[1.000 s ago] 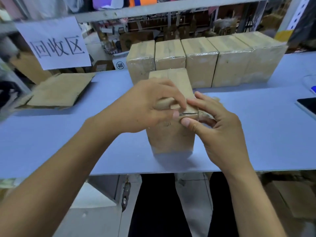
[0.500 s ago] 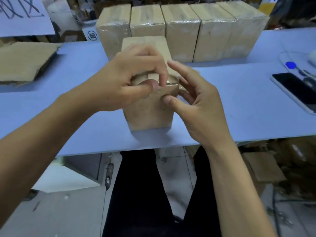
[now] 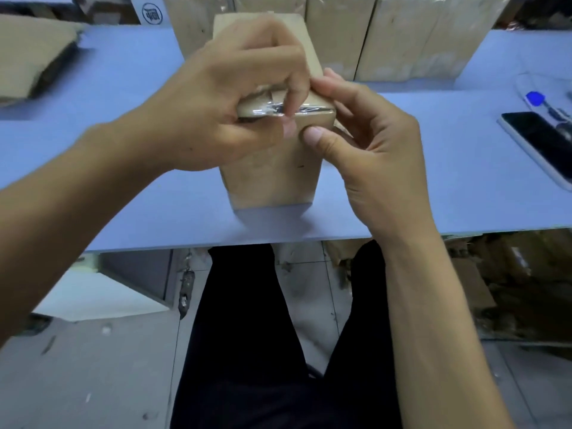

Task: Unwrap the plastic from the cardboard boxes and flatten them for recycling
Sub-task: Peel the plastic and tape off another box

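Observation:
A brown cardboard box [image 3: 272, 178] wrapped in clear plastic stands upright near the front edge of the blue table [image 3: 130, 156]. My left hand [image 3: 229, 97] curls over the box's top front edge and pinches a crinkled, shiny strip of plastic wrap [image 3: 269, 109] between thumb and fingers. My right hand [image 3: 368, 150] grips the box's upper right corner, thumb pressed on the front face and fingers round the right side. Much of the box's top is hidden by my hands.
A row of wrapped cardboard boxes [image 3: 387, 35] stands right behind. Flattened cardboard [image 3: 31, 57] lies at the far left. A phone [image 3: 538, 144] and a blue-tipped tool [image 3: 537, 99] lie at the right. My legs show below the table edge.
The view has tilted down and closer. My left hand's fingers have closed on the plastic at the top front edge, and my right hand has closed onto the box's corner.

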